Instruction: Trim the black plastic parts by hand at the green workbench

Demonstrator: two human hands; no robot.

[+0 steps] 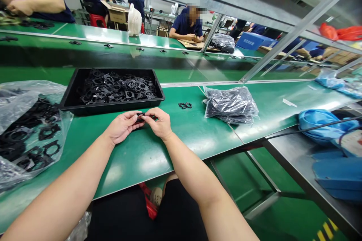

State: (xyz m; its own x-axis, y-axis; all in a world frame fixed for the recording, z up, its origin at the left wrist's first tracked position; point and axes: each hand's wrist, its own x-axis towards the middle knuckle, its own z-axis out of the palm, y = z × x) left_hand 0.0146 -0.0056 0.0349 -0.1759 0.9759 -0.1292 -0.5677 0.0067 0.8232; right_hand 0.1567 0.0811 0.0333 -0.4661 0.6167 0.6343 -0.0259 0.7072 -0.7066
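Both my hands meet over the green table, just in front of the black tray (113,110). Between the fingertips of my left hand (122,125) and my right hand (160,123) is a small black ring-shaped plastic part (140,117), partly covered by the fingers. Each hand is closed on it in a pinch. Many black plastic parts (121,87) with round holes fill the tray. To the right of my right hand, a pair of black ring parts (185,105) lies on the table.
A clear bag of black parts (48,147) lies open at the left. A sealed bag (230,103) of dark parts rests to the right. Metal posts (271,49) rise beyond the table. Small parts (140,49) sit spaced along the far line, where co-workers (186,26) sit.
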